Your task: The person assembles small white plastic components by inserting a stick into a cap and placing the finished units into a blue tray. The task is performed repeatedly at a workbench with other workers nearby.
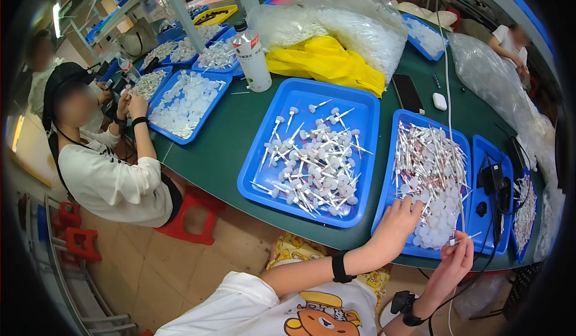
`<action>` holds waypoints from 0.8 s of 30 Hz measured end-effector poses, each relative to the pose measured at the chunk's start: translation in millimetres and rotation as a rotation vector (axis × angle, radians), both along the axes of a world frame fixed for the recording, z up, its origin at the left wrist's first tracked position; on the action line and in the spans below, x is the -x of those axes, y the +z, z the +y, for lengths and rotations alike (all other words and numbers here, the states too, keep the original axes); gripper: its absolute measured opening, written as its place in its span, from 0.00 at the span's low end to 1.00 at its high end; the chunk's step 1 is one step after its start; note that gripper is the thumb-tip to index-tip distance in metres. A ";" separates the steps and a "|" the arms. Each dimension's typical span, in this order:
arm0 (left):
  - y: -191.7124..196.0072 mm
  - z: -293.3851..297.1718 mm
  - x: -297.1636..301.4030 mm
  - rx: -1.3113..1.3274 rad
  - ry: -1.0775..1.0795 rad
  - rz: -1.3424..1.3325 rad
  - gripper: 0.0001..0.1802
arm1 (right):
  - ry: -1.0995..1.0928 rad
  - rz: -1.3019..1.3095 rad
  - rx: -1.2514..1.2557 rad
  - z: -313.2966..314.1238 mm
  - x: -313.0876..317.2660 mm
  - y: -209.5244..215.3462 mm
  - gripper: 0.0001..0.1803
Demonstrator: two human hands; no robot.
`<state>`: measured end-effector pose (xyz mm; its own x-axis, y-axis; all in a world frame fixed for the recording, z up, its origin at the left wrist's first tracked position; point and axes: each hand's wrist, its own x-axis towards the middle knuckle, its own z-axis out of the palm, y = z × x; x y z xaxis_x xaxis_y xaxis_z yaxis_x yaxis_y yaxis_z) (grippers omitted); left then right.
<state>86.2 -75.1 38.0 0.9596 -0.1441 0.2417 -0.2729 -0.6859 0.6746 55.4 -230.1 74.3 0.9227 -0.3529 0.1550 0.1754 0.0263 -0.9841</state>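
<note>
My left hand (397,223) reaches over the near left edge of a blue tray (383,207). Its fingers are curled together among translucent white discs (441,216) at the tray's near end; whatever they pinch is hidden. Thin white sticks with reddish parts (429,156) fill the far part of that tray. At its near right corner, my right hand (459,259) is closed, pinching a thin white stick (467,239) between thumb and fingers. To the left, a larger blue tray (251,177) contains many sticks with discs fitted on them (321,162).
A bottle (252,60), yellow bag (327,63) and clear plastic bags (354,27) stand beyond the trays. A phone (408,93) and white earbud case (440,101) lie nearby. Cables cross a blue tray (480,201) at right. A co-worker (108,168) sits at left beside another tray (207,111).
</note>
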 end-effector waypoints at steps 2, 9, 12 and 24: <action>-2.4 -3.0 1.1 0.036 0.041 -0.016 0.29 | -0.031 0.016 0.000 1.9 1.0 0.4 0.12; 27.8 24.3 28.3 0.550 -0.073 0.060 0.18 | -0.107 -0.070 -0.047 22.9 0.5 7.9 0.15; 41.1 39.8 42.7 0.744 -0.106 0.180 0.16 | 0.029 -0.120 -0.087 23.7 5.2 10.3 0.16; 37.8 67.6 63.4 1.414 -0.271 0.248 0.18 | 0.401 -0.231 0.047 51.5 30.2 29.8 0.15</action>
